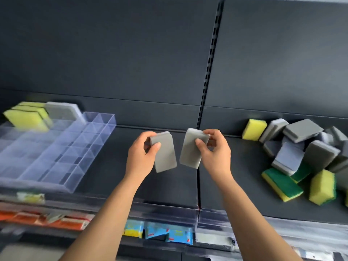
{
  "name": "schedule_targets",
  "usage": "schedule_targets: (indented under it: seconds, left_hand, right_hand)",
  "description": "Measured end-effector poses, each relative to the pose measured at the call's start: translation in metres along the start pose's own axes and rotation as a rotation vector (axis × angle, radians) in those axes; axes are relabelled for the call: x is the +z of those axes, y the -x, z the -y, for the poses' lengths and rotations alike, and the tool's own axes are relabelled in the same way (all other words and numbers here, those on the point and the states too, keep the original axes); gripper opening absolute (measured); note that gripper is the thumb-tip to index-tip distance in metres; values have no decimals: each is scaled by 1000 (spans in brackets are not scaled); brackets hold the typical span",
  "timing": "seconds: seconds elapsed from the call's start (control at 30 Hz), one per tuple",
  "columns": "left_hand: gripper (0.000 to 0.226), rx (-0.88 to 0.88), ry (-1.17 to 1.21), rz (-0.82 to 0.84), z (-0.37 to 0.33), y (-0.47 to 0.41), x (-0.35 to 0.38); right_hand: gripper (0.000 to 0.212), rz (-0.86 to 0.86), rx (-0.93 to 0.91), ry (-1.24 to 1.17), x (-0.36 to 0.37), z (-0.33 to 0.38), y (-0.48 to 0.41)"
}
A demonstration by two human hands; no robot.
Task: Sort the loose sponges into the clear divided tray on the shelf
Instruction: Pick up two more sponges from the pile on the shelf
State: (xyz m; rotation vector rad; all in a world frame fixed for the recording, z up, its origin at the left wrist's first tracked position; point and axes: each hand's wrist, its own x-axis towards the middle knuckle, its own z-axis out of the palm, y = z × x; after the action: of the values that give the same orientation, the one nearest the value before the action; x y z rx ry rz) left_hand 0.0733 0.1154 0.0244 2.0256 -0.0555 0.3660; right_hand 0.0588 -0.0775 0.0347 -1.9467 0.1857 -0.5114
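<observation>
Over the middle of the dark shelf, my left hand (140,157) grips a grey sponge (165,157) by its upper end. Beside it my right hand (214,149) pinches a second grey sponge (190,155) the same way. Both sponges hang upright, a small gap apart. The clear divided tray (56,147) lies at the left of the shelf. Its far left compartments hold yellow sponges (26,117) and a grey sponge (62,111). A loose pile of grey, yellow and green sponges (305,153) lies at the right.
A slotted upright (209,68) runs down the dark back panel. A clear strip (165,213) runs along the shelf's front edge. Below it, blue and yellow packets (160,232) and orange packs (47,219) sit on a lower shelf.
</observation>
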Motion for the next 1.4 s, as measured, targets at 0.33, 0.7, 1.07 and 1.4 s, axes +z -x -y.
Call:
schedule_targets:
  seconds: [0.33, 0.7, 1.07, 1.4]
  left_hand:
    - [21, -51, -44, -43, 62, -11, -134]
    - [22, -54, -43, -50, 109, -59, -224]
    - [27, -30, -42, -123, 140, -139, -233]
    - [26, 22, -99, -158, 157, -189, -234]
  right_hand:
    - [21, 44, -6, -54, 129, 69, 48]
    - [21, 81, -24, -44, 230, 124, 54]
    - [21, 56, -156, -48, 297, 135, -22]
    - [18, 103, -154, 86, 344, 115, -62]
